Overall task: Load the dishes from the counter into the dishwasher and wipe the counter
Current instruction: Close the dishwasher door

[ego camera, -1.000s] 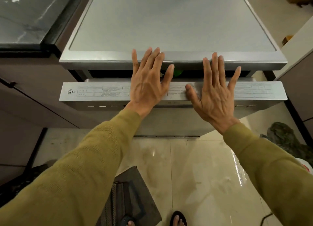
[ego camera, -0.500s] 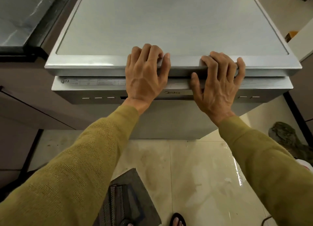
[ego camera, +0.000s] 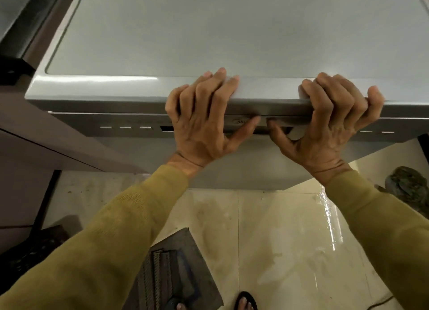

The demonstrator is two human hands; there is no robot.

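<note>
The silver dishwasher (ego camera: 232, 31) fills the upper part of the view, seen from above. Its door (ego camera: 116, 128) is closed against the body, and the control strip with small markings shows under the top edge. My left hand (ego camera: 204, 121) grips the front edge of the dishwasher top, fingers curled over it and thumb on the door strip. My right hand (ego camera: 325, 126) grips the same edge a little to the right, thumb pressed below. No dishes are in view.
A brown cabinet (ego camera: 34, 151) stands to the left under a dark counter edge (ego camera: 27, 31). The glossy cream floor tiles (ego camera: 278, 240) look wet. A dark mat (ego camera: 171, 275) lies by my sandalled feet, and a crumpled green cloth (ego camera: 408, 186) sits at the right.
The door went from slightly open to fully closed. Both hands moved from lying flat on the door's top strip to curling over the dishwasher's top edge.
</note>
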